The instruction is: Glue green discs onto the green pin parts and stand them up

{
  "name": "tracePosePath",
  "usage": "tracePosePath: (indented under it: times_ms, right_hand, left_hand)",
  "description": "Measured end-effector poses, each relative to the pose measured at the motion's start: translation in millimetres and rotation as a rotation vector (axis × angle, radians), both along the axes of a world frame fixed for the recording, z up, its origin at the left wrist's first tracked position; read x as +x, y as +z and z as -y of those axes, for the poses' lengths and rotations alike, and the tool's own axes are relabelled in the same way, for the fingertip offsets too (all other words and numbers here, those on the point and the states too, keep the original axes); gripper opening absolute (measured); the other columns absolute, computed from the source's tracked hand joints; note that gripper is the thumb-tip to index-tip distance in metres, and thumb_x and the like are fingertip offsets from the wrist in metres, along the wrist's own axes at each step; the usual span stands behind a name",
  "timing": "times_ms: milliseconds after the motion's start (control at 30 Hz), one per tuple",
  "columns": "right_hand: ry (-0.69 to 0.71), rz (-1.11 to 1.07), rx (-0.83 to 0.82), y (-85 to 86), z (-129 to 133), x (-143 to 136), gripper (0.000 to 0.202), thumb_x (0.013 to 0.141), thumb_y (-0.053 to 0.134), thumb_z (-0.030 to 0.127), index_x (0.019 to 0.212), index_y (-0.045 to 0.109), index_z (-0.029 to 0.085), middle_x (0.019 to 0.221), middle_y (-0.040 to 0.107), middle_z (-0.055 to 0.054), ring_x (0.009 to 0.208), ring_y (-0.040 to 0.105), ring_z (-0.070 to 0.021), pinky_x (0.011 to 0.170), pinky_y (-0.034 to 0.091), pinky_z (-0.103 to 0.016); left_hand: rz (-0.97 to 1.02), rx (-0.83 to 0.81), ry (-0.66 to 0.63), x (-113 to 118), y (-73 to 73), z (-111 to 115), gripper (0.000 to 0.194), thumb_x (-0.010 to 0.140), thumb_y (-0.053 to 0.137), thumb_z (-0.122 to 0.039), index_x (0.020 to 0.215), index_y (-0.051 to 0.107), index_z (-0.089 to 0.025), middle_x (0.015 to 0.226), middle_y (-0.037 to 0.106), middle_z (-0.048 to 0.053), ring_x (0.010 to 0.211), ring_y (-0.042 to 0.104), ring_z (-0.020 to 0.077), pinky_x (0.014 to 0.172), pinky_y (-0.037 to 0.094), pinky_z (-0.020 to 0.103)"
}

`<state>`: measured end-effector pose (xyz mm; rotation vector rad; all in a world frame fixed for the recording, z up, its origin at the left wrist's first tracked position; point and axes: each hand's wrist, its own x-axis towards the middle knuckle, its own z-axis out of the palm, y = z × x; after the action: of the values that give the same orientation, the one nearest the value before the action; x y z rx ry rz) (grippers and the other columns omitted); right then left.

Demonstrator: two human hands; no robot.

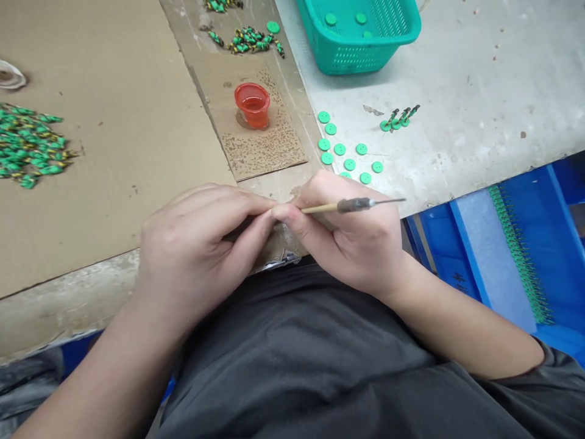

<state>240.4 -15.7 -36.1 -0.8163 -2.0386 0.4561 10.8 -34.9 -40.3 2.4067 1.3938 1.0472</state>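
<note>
My right hand (pixel 351 235) is closed around a needle-tipped wooden stick (pixel 323 208), which has a dark wrapped band and a thin metal point aimed to the right. Thumb and fingertips of my left hand (pixel 196 244) are pinched together, meeting those of the right hand at the table's front edge. Whatever lies between the fingertips is hidden. Just beyond the hands are several loose green button-like discs (pixel 350 164) with small holes. A small red cup (pixel 253 107) with liquid in it stands on a speckled cardboard piece (pixel 269 149).
A green basket (pixel 361 58) holding a few discs stands at the back. Three discs bearing small dark-and-green figures (pixel 397 124) sit to the right. Piles of similar figures lie at the left (pixel 34 146) and back (pixel 251 39). Blue trays (pixel 539 213) with rows of green pieces are below right.
</note>
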Motion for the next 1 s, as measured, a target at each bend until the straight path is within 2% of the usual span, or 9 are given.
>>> tracePosePath:
  times_ms: [200, 367, 533, 633, 867, 1000]
  right_hand:
    - [-0.052, 0.13, -0.04, -1.4, 3.7, -1.3, 0.022, 0.128, 0.059, 0.04, 0.112, 0.07, 0.03, 0.093, 0.076, 0.0, 0.084, 0.074, -0.0197, 0.084, 0.061, -0.032]
    - [-0.001, 0.088, -0.088, 3.5, 0.7, -5.0, 0.019, 0.127, 0.063, 0.037, 0.112, 0.071, 0.028, 0.098, 0.078, -0.001, 0.088, 0.076, -0.0204, 0.088, 0.062, -0.032]
    - [-0.076, 0.017, -0.111, 1.0, -4.6, -0.1, 0.021, 0.129, 0.059, 0.037, 0.114, 0.069, 0.026, 0.104, 0.079, -0.002, 0.094, 0.077, -0.0197, 0.095, 0.064, -0.034]
    - [-0.021, 0.006, -0.124, 0.0, -6.8, 5.3, 0.02, 0.128, 0.06, 0.033, 0.113, 0.071, 0.025, 0.108, 0.081, -0.003, 0.101, 0.079, -0.0201, 0.1, 0.064, -0.035]
    - [0.05, 0.124, -0.318, 15.7, -12.9, 13.3, 0.023, 0.123, 0.062, 0.028, 0.106, 0.076, 0.021, 0.109, 0.086, -0.005, 0.099, 0.08, -0.0211, 0.098, 0.062, -0.034]
    - [0.046, 0.19, -0.318, 20.4, -13.9, 15.7, 0.021, 0.122, 0.061, 0.025, 0.112, 0.078, 0.019, 0.112, 0.087, -0.008, 0.103, 0.081, -0.0237, 0.1, 0.062, -0.036]
  left_hand:
    - [-0.015, 0.013, 0.002, -3.3, -1.6, -0.4, 0.017, 0.115, 0.066, -0.019, 0.109, 0.077, -0.03, 0.105, 0.088, -0.006, 0.097, 0.085, 0.016, 0.095, 0.064, 0.031]
    - [0.011, 0.012, 0.011, -1.8, 0.2, -1.4, 0.015, 0.117, 0.069, -0.024, 0.107, 0.078, -0.031, 0.104, 0.09, -0.007, 0.093, 0.086, 0.0156, 0.091, 0.064, 0.03]
    - [0.024, -0.054, 0.037, -1.2, 3.1, -2.2, 0.014, 0.117, 0.073, -0.027, 0.106, 0.081, -0.03, 0.103, 0.091, -0.006, 0.091, 0.085, 0.0138, 0.089, 0.063, 0.028]
    - [0.028, -0.064, 0.035, -2.1, 3.5, -2.3, 0.012, 0.116, 0.077, -0.026, 0.106, 0.083, -0.03, 0.103, 0.092, -0.007, 0.089, 0.084, 0.0124, 0.088, 0.062, 0.025]
    - [0.032, -0.115, 0.101, 0.4, 4.4, -0.8, 0.016, 0.117, 0.076, -0.035, 0.105, 0.086, -0.032, 0.102, 0.092, -0.006, 0.089, 0.085, 0.0166, 0.085, 0.064, 0.03]
    - [0.04, -0.131, 0.09, 0.7, 4.8, -0.9, 0.016, 0.116, 0.076, -0.033, 0.106, 0.087, -0.031, 0.101, 0.092, -0.006, 0.088, 0.083, 0.0153, 0.086, 0.063, 0.028]
